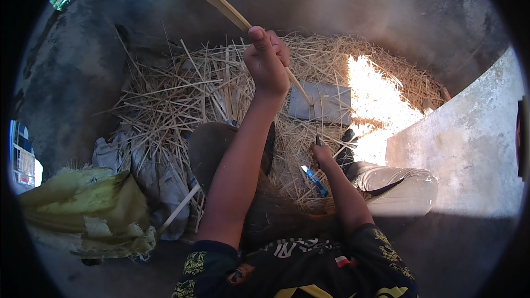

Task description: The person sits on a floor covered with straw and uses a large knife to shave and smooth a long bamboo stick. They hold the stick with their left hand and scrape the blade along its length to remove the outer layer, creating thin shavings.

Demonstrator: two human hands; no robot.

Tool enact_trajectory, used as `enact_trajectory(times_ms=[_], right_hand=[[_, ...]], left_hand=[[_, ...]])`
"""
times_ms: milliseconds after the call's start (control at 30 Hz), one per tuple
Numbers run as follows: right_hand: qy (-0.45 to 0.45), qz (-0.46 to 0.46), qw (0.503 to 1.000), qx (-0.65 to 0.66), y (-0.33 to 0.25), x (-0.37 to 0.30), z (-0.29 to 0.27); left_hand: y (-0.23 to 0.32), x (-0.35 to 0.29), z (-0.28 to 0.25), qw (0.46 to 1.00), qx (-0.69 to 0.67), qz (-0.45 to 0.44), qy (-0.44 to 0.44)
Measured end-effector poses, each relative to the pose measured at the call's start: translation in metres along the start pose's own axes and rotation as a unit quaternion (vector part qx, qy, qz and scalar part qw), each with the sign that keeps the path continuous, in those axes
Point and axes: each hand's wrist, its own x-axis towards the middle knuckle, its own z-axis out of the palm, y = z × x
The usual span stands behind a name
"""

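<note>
My left hand (268, 63) is raised ahead of me, fingers wrapped round a long pale strip of split wood or bamboo (216, 1). The strip slants from the top edge of the view, through my fist, down to a grey block (326, 98) lying in the shavings. Lower and to the right, my right hand (322, 155) is closed on a knife (318, 139), its short dark tip pointing toward the block. The rest of the knife is hidden by my fingers. A blue and white tool or packet (313, 181) lies just left of my right wrist.
Pale strips and shavings (182, 91) cover the ground between my legs and beyond. Sunlight falls on the pile at right. A torn yellow-green sack (88, 209) and grey cloth (160, 187) lie at left. Concrete walls (469, 127) stand to the right and behind the pile.
</note>
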Motion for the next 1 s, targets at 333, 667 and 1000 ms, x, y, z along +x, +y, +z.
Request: enact_trajectory(times_ms=[333,667,1000], right_hand=[[0.154,-0.327,0.930,0.066,-0.161,-0.133,-0.016],[0.016,-0.537,0.761,0.365,-0.199,-0.307,-0.041],[0.189,-0.315,0.930,-0.026,-0.112,-0.191,-0.010]], left_hand=[[-0.001,0.008,-0.009,0.999,-0.009,-0.019,0.037],[0.007,0.006,-0.024,0.998,-0.003,-0.046,0.033],[0.005,0.002,-0.018,0.999,0.011,-0.042,0.004]])
